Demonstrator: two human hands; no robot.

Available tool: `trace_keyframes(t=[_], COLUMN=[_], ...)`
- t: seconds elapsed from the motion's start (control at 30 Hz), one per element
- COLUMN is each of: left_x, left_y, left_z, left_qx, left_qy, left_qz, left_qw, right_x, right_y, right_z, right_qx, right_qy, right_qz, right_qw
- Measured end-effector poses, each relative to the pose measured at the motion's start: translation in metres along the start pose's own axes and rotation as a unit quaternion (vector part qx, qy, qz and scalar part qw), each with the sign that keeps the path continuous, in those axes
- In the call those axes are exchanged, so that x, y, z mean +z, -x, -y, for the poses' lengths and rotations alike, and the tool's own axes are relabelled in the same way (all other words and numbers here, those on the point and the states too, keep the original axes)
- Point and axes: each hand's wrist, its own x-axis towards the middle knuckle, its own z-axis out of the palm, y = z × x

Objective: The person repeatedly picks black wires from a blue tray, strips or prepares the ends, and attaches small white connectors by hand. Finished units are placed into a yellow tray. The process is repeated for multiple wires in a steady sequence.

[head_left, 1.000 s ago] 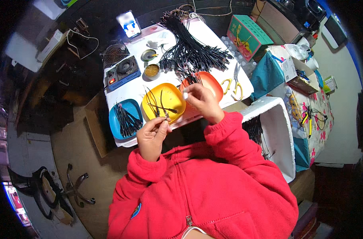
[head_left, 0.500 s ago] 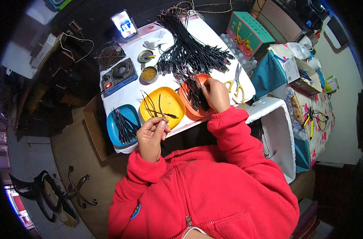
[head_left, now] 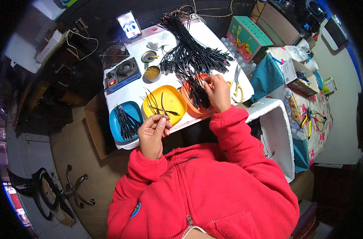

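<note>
My left hand [head_left: 152, 135] is closed at the front edge of the yellow tray [head_left: 175, 97], thumb and finger pinching the end of a thin black cable [head_left: 162, 101]. A few other short black cables lie in that tray. My right hand [head_left: 219, 95] is at the right rim of the orange tray [head_left: 185, 97], fingertips pressed together beside a pile of black cables [head_left: 196, 93]. What those fingertips hold is hidden. To the left, a blue tray [head_left: 114, 129] contains a bunch of short black cables [head_left: 127, 123].
Behind the trays lies a large bundle of black cables [head_left: 193, 51]. A small blue heating device [head_left: 123, 75], a tin of amber paste [head_left: 152, 72] and a lit phone [head_left: 129, 26] stand at left. Yellow-handled scissors [head_left: 236, 85] lie at right, near a white foam box [head_left: 279, 131].
The whole view has shifted slightly. Both hands stay at the same trays, the left still pinching the cable; the right fingertips have moved a little at the orange tray's rim.
</note>
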Motion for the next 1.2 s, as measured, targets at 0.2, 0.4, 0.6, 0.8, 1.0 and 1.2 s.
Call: trace_keyframes(t=[0.2,0.4,0.6,0.8,1.0,1.2], left_x=[0.019,0.035,0.031,0.023,0.026,0.026], left_y=[-0.01,-0.002,0.008,0.027,0.039,0.043], left_z=[-0.013,-0.015,-0.012,-0.023,-0.031,-0.028], left_qx=[0.06,0.099,0.142,0.021,-0.004,0.034], left_qy=[0.091,0.125,0.043,0.136,0.093,0.027], left_qz=[-0.016,0.012,-0.007,0.067,0.058,0.073], left_qw=[0.994,0.987,0.989,0.988,0.994,0.996], right_x=[-0.028,-0.022,-0.019,-0.039,-0.052,-0.054], right_y=[0.049,0.08,0.093,0.067,0.061,0.067], right_z=[0.076,0.109,0.115,0.106,0.112,0.123], right_qx=[0.019,-0.011,0.049,0.095,0.049,0.061], right_qy=[-0.207,-0.233,-0.3,-0.488,-0.489,-0.45], right_qz=[0.124,0.186,0.248,0.259,0.227,0.22], right_qw=[0.97,0.955,0.92,0.828,0.841,0.863])
